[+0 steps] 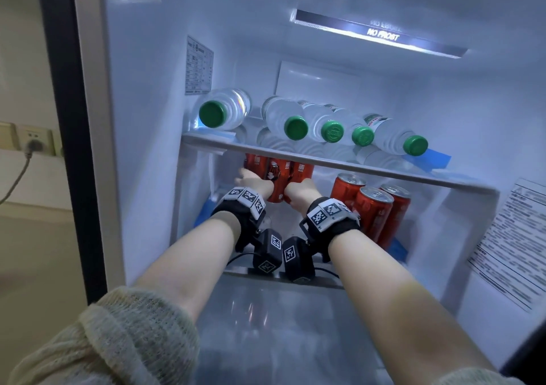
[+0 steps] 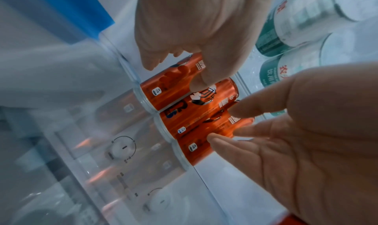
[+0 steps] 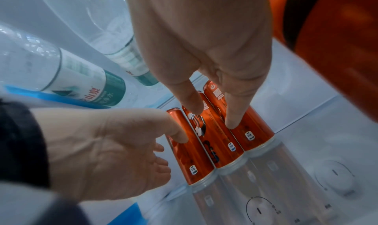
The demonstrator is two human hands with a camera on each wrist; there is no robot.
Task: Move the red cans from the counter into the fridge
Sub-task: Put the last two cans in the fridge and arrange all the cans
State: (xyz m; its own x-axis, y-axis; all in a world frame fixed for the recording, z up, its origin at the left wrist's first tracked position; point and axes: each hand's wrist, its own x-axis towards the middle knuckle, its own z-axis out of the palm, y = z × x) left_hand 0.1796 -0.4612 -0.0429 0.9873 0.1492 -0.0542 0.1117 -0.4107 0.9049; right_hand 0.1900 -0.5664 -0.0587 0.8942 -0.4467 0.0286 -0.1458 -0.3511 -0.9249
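Red cans (image 1: 277, 175): three upright in a touching row, centre of the head view, on the lower fridge shelf (image 1: 295, 225).
Left hand (image 1: 254, 182): fingers straight, tips on the left can.
Right hand (image 1: 301, 192): released, straight fingertips (image 3: 233, 120) on the right cans.
Other cans (image 1: 372, 207): three, right.
Water bottles (image 1: 298, 119): lying on the shelf above.

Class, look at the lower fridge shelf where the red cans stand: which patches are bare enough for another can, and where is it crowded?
Bare shelf floor lies between the back row of three cans and the right-hand cluster of three cans, and in front toward the shelf edge. The back left is crowded: both hands touch that row.
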